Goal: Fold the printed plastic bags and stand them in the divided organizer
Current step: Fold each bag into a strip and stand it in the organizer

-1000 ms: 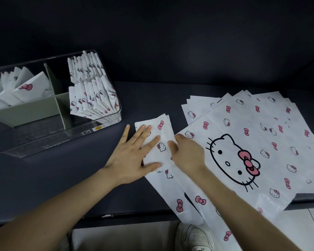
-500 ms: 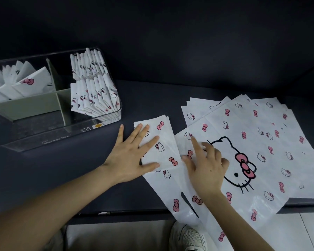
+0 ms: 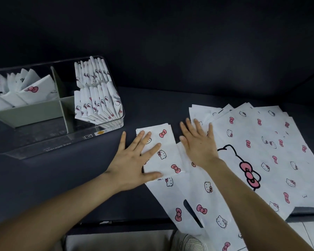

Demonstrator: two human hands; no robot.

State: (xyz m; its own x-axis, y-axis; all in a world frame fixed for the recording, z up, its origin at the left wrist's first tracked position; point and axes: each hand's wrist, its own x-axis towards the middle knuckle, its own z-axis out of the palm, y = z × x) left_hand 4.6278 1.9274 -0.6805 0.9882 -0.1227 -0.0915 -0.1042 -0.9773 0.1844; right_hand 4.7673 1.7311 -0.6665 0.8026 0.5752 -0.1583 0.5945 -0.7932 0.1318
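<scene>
Pressing down with fingers spread wide, the left hand (image 3: 132,160) flattens the folded bag (image 3: 163,153); just right, the right hand (image 3: 198,144) lies splayed over the bag stack (image 3: 261,142), gripping nothing; beyond the left fingertips stands the organizer (image 3: 62,144)

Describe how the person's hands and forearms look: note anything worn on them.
Both the left hand and the right hand are bare: no gloves, rings, watch or bracelet show. The left forearm and right forearm are uncovered to the frame edge, so no sleeve is visible.
</scene>
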